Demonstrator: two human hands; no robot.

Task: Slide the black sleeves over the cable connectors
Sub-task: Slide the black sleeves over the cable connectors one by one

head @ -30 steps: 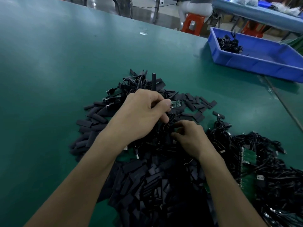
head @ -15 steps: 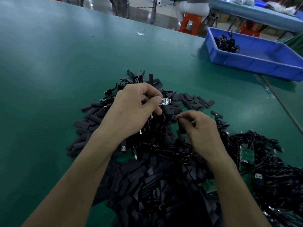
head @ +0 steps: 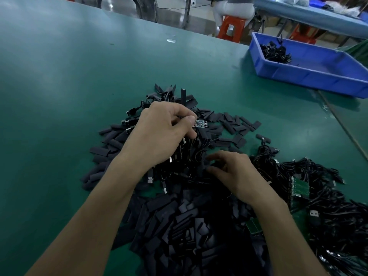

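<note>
Black sleeves (head: 179, 226) heaped by near edge of surface (head: 59, 96). Left hand (head: 159, 134) fingers clamp connector (head: 200, 123); right hand (head: 235, 172) fingers curl over heap, grip unclear. Pick one sleeve, align mouth squarely.

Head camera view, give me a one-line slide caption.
Left hand pinches a small circuit-board connector above a pile of black sleeves while the right hand reaches into it.
</note>
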